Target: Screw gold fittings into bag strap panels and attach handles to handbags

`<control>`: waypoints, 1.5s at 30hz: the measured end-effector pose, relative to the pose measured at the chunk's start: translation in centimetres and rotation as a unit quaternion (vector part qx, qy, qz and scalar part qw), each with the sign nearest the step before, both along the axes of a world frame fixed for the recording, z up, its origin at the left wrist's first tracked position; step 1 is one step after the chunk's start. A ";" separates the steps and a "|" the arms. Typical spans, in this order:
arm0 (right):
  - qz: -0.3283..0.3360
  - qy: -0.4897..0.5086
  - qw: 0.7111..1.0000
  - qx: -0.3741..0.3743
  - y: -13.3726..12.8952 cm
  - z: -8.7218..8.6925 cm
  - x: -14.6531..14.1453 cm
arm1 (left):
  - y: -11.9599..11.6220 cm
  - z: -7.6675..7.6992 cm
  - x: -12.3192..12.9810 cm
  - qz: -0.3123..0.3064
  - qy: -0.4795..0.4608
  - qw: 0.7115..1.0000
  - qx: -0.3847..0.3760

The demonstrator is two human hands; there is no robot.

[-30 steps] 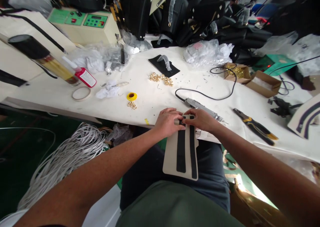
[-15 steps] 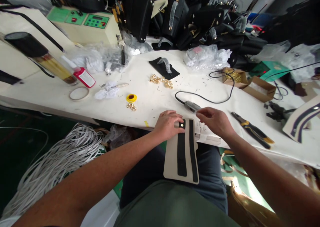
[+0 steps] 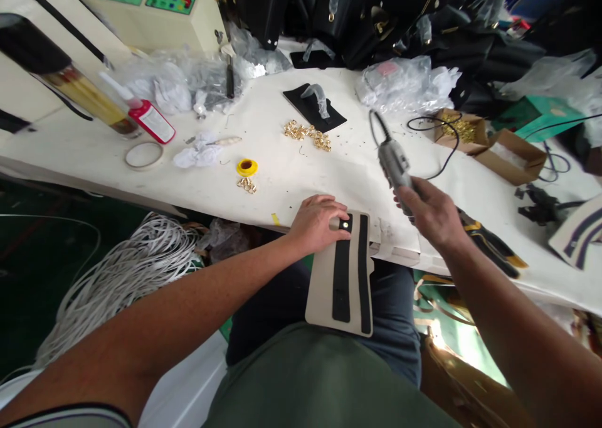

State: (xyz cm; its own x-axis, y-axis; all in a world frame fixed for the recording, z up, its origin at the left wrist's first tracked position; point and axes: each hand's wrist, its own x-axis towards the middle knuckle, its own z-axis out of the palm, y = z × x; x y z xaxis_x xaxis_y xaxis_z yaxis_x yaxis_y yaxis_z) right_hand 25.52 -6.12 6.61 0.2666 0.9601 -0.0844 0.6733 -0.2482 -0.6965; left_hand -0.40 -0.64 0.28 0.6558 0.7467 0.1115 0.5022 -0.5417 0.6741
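A beige panel with two black strips (image 3: 322,296) lies from the table edge down over my lap. A gold round fitting sits at the top of its left strip. My left hand (image 3: 322,221) grips the panel's upper left edge, thumb and fingers beside that fitting. Raised off the table, a grey corded power tool (image 3: 394,161) is tilted with its cord end up and away from me. My right hand (image 3: 430,211) is closed around its lower end, so its tip is hidden. Pliers with black and yellow handles (image 3: 496,246) lie partly behind my right wrist.
On the white table (image 3: 277,196) lie gold fittings (image 3: 308,133), a yellow ring (image 3: 247,167), a red bottle (image 3: 153,120) and a black piece with a wrapped handle (image 3: 324,117). Small cardboard boxes (image 3: 512,158) stand right. Black bags (image 3: 315,14) crowd the back.
My right hand has taken hold of the grey power tool and lifted it off the table, swinging its cord end up. My left hand still holds the panel. The view has shifted slightly.
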 end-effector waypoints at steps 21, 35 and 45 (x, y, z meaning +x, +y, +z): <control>-0.035 0.377 0.869 0.318 1.8 -1.3 -11.0 | -0.2 0.0 0.0 -0.002 -0.019 1.000 0.015; -0.031 0.351 0.876 0.330 1.8 -2.4 -11.3 | -0.2 0.0 -0.1 -0.009 -0.014 1.000 0.024; 0.009 0.343 0.872 0.350 2.0 -2.5 -11.0 | -0.2 0.0 0.0 -0.008 -0.013 1.000 0.021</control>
State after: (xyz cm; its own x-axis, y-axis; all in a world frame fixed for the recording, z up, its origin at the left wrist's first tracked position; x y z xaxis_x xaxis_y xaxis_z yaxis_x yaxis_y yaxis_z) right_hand 14.54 -4.16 4.09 0.3681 0.8444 0.3893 0.0379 0.4047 -0.9137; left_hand -0.42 -0.86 0.29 0.6645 0.7302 0.1592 0.4758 -0.5776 0.6633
